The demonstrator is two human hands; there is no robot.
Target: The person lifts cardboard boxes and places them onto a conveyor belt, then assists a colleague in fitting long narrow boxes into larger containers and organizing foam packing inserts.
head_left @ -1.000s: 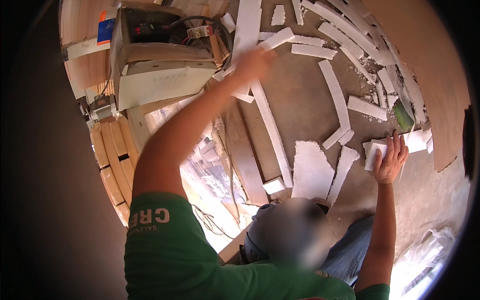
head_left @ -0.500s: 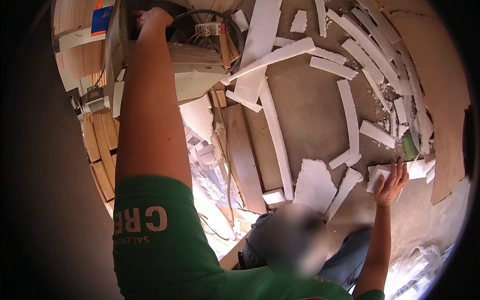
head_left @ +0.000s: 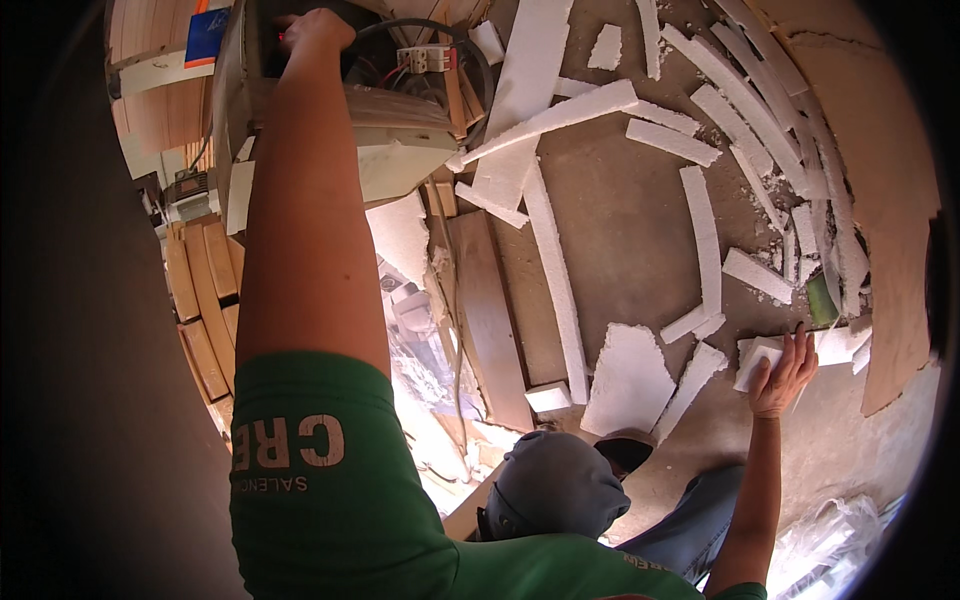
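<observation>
My left hand (head_left: 318, 28) reaches into the dark opening of a metal machine housing (head_left: 400, 165) at the upper left. Its fingers are curled beside a small red spot, and what they hold is hidden. A white terminal block (head_left: 425, 58) with red and dark wires sits to the right of that hand. Over at the right, my right hand (head_left: 785, 378) grips a white foam block (head_left: 757, 362) low on the floor, thumb on one side and fingers on the other. A longer foam strip (head_left: 840, 343) lies just beyond its fingertips.
White foam strips (head_left: 705, 240) and crumbs litter the brown floor (head_left: 620, 220). A brown plank (head_left: 490, 310) lies left of them, near a loose cable. Cardboard (head_left: 905, 200) stands along the right edge. Clear plastic (head_left: 830, 545) is at lower right; a dark cap (head_left: 555, 485) shows between the arms.
The whole view has shifted a little to the right. The head in the dark cap has turned, so more of the cap and its brim shows. Both hands keep their places.
</observation>
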